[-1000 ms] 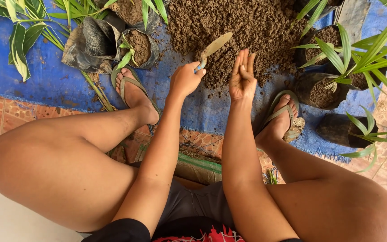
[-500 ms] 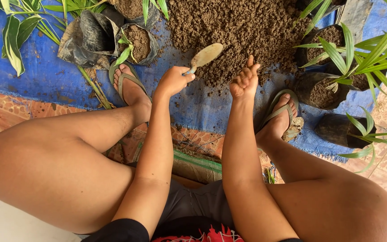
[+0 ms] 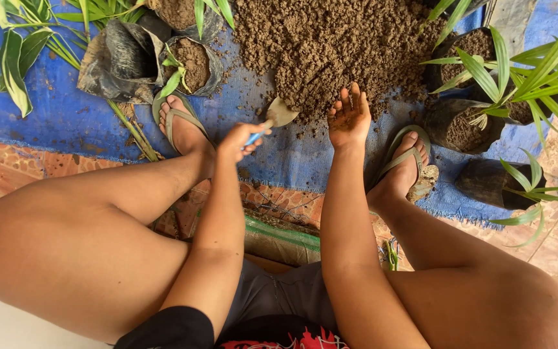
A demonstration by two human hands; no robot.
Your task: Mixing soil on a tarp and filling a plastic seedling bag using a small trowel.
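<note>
Left hand (image 3: 239, 138) clamped on blue-handled metal trowel (image 3: 271, 119), centre frame | blade at loose brown soil heap's (image 3: 337, 39) lower edge | right hand (image 3: 349, 116) empty, fingers spread | best: scoop shallow, blade level.

Small blue-handled trowel (image 3: 272, 119), blade tilted, at the soil heap's (image 3: 330, 45) near edge.

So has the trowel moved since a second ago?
Yes. The trowel, held in the left hand, has dropped from above the soil pile to its near edge, closer to the left foot.
</note>
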